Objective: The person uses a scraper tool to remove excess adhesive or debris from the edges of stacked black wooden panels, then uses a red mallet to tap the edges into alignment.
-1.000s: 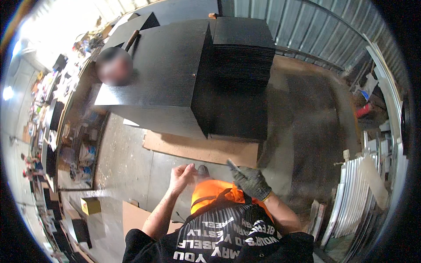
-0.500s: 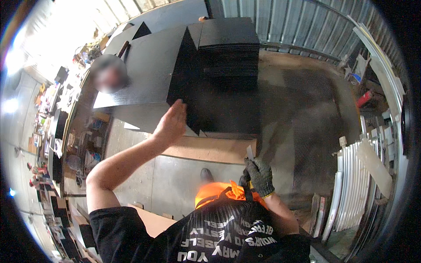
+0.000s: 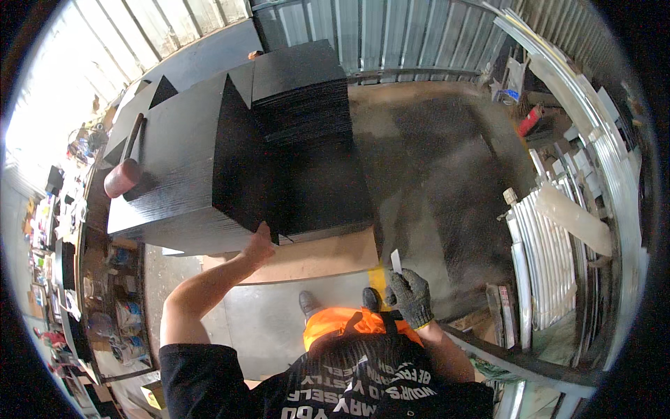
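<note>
My bare left hand (image 3: 259,246) is at the lower near corner of a tall stack of black sheets (image 3: 174,157). Its fingers close round the edge there, partly hidden from sight. In my right hand (image 3: 410,299), which wears a dark knitted glove, a short flat pale blade (image 3: 396,261) points up and away from me; any handle is covered by the fingers. A mallet (image 3: 122,179) with a reddish-brown head lies on top of the stack, near its left side. Behind and to the right stands a second pile of black sheets (image 3: 300,77).
A brown board (image 3: 314,258) lies under the stacks at floor level. Pale long profiles (image 3: 541,269) lean at the right, beside a metal rail (image 3: 516,363). Cluttered shelves (image 3: 115,307) line the left. Corrugated metal wall (image 3: 377,38) closes off the back, and a red cylinder (image 3: 530,120) stands far right.
The view has shifted, so the stacks sit further left. My left hand has slid down the stack's near corner to its lower edge. My right hand still holds the blade.
</note>
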`<state>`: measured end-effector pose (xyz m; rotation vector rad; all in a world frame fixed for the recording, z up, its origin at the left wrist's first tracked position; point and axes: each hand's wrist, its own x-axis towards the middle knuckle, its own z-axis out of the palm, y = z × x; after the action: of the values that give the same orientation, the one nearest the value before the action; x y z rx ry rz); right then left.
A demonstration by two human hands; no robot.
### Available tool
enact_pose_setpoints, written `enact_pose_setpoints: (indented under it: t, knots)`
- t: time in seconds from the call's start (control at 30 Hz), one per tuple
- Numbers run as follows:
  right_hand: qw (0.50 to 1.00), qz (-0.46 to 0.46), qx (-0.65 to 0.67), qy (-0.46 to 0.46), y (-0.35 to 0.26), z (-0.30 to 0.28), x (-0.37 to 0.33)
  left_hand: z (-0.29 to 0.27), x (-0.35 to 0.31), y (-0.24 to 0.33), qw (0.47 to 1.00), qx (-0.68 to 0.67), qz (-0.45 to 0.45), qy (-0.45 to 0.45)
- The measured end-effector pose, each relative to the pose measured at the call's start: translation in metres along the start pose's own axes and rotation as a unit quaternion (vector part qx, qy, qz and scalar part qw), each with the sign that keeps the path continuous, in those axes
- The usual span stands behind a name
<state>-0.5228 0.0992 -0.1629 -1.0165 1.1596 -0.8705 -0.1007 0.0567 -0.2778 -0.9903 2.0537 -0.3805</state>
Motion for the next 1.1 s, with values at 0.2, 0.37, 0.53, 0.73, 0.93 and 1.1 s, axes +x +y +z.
enact_pose_setpoints:
  t: [0.2, 0.37, 0.53, 0.73, 0.93, 1.1]
  knots:
    - [0.995, 0.006, -0.093, 0.046, 0.017, -0.004, -0.008, 0.031, 0.051, 0.034, 1.000, 0.029, -0.008, 0.008]
    - [0.993, 0.002, -0.108, 0.046, 0.028, -0.011, -0.008, 0.045, 0.062, 0.043, 0.999, -0.012, 0.040, -0.025]
    - [0.946, -0.173, -0.276, 0.001, 0.056, -0.030, 0.010, 0.004, 0.048, 0.022, 0.999, 0.000, 0.021, -0.032]
    - [0.962, -0.155, -0.214, -0.062, 0.017, 0.001, 0.020, -0.031, -0.001, -0.001, 1.000, 0.012, -0.019, -0.013]
    - [0.991, -0.019, -0.128, -0.024, 0.018, 0.004, 0.007, -0.025, 0.026, 0.008, 0.996, 0.034, 0.038, -0.079]
    - [0.986, 0.009, -0.165, 0.034, 0.040, -0.027, 0.000, 0.057, 0.075, 0.060, 0.998, 0.052, -0.020, -0.006]
